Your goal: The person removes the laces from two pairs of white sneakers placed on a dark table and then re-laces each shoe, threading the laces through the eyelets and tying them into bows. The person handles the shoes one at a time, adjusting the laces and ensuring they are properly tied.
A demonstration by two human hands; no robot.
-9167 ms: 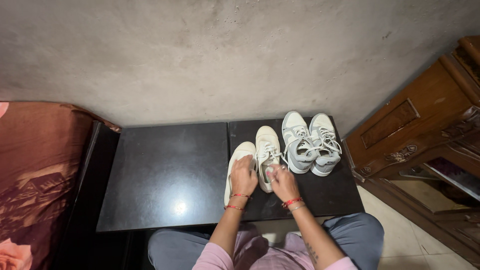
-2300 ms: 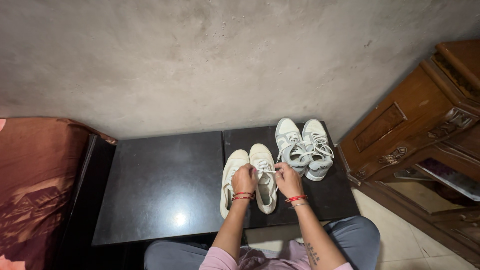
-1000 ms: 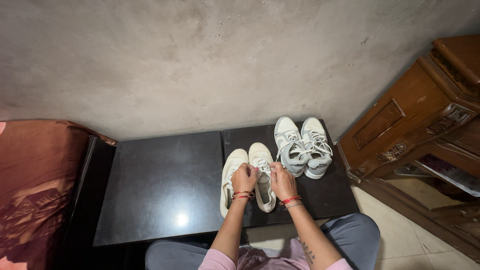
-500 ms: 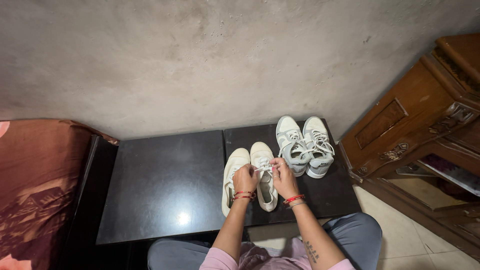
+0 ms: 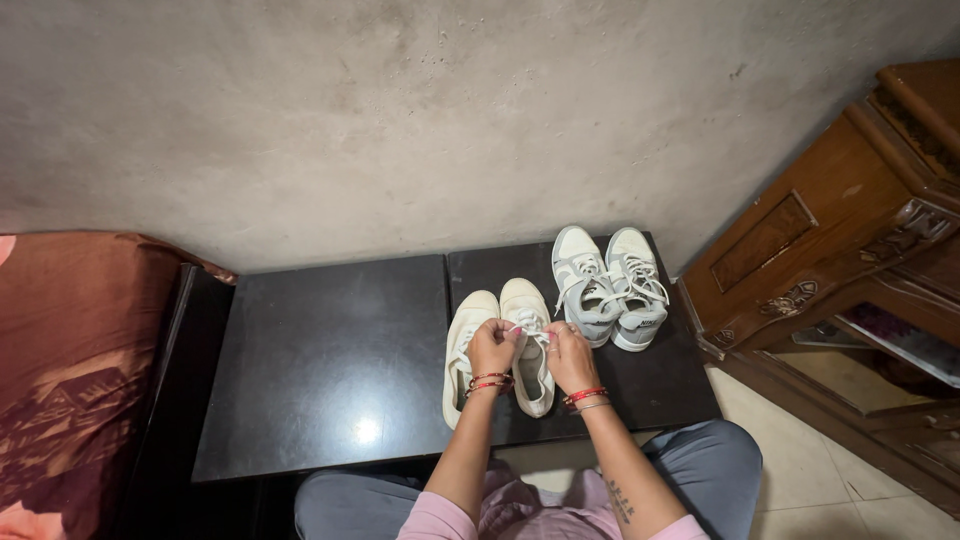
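Over the cream shoe point(image 5: 527, 345), hands point(image 5: 530, 350) seemingly closer than before.

1. 2 pairs of shoes stand on the table point(image 5: 320, 350), at its right end.
2. The laced pair point(image 5: 610, 285) sits farther and right of the plain pair point(image 5: 495, 345).
3. A cabinet point(image 5: 830, 250) stands right of the table, a cushion point(image 5: 70, 350) left.

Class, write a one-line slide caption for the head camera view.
Left hand and right hand pinch the laces of a cream sneaker beside grey-and-white sneakers on a black table.
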